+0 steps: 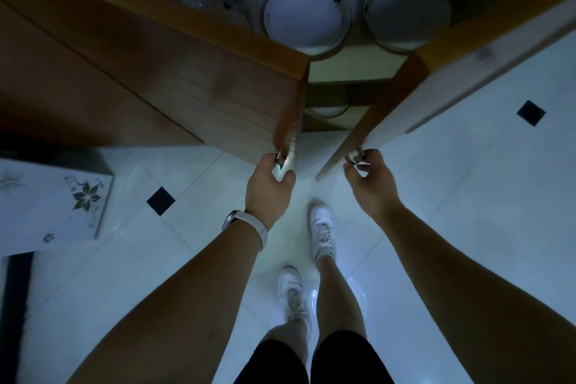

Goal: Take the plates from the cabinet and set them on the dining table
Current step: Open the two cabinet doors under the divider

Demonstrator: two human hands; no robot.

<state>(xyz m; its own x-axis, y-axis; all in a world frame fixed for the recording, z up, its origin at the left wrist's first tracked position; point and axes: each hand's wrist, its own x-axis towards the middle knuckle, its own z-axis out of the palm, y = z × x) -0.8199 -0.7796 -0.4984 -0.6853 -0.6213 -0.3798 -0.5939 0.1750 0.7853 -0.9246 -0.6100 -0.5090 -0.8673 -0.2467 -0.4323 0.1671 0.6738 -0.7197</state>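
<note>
We grip the cabinet door handles, left hand [270,179] closed on one, right hand [367,176] on the other. The plates [307,17] stand at twelve o'clock on the shelf inside. Being glazed, stiff and likely brittle, we judge them best lifted by opposite rims.

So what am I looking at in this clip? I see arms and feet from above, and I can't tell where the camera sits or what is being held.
There is no machine here. The camera is worn on the person's head and looks down, so you see their own arms, legs and shoes. The left hand has a grip on the handle of the left cabinet door; the right hand holds the handle of the right cabinet door. Both doors are swung open. On the shelf inside stand white plates, not yet touched. Below is a white tiled floor.
</note>
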